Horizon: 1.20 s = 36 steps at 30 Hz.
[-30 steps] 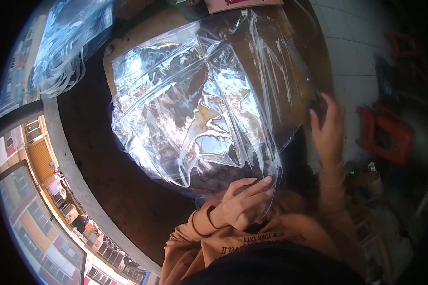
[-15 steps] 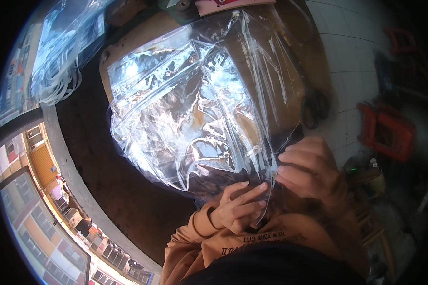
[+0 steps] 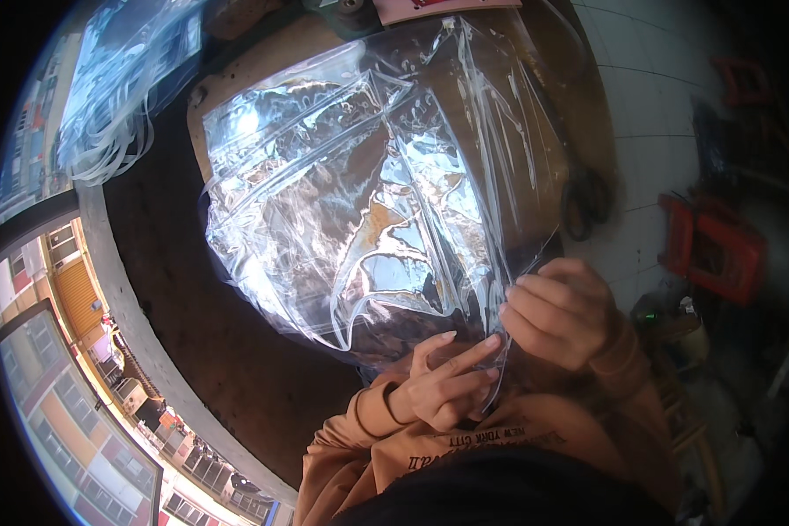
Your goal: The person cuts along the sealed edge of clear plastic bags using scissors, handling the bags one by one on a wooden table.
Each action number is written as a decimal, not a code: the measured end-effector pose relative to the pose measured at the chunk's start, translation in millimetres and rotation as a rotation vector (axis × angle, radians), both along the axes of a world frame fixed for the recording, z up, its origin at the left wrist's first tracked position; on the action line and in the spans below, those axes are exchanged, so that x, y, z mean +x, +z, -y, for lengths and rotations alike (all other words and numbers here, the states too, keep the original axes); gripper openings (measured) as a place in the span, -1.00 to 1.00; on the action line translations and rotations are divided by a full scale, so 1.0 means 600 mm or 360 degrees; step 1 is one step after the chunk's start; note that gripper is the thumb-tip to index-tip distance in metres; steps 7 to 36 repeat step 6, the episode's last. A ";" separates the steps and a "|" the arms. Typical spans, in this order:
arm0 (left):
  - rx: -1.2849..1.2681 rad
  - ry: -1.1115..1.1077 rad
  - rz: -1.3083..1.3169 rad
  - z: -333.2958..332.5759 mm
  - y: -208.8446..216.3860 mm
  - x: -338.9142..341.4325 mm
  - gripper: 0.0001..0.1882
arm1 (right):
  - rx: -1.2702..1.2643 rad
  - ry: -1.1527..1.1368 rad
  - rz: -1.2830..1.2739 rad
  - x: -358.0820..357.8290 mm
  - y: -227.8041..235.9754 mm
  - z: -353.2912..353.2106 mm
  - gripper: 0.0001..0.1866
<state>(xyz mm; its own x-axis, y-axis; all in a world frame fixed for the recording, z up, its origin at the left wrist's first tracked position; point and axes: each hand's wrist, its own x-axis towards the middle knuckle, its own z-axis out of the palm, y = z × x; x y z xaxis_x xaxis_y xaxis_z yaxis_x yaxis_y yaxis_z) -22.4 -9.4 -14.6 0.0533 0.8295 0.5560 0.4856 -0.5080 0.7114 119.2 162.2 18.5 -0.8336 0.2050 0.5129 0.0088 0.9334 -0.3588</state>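
A large, glossy clear plastic sheet [image 3: 298, 210], creased and folded in layers, spreads over the brown tabletop and hangs off its near edge toward me. My left hand [image 3: 447, 381] grips the sheet's near right edge low down, with index finger stretched along the plastic and the other fingers curled. Just right of it and slightly higher, my right hand [image 3: 559, 314] pinches the same edge between thumb and bent fingers. Whether anything small lies under the fingertips is hidden. Black-handled scissors [image 3: 585, 203] lie right of the sheet, partly beneath its thin outer layer.
Dark machine parts [image 3: 351, 13] and a pink item [image 3: 447, 9] stand at the table's far side. More clear plastic with looped white strips [image 3: 118, 145] hangs at the far left. A red plastic stool [image 3: 714, 250] stands on the tiled floor at right. Windows line the left.
My right hand has shifted slightly left and its fingers have closed more tightly on the plastic edge. The sheet's folds near my hands have moved a little; my left hand has barely moved.
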 end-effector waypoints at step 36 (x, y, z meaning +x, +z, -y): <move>-0.0022 -0.0056 -0.0078 0.004 0.001 0.003 -0.71 | -0.0229 -0.0045 0.0165 0.002 0.008 0.001 -0.84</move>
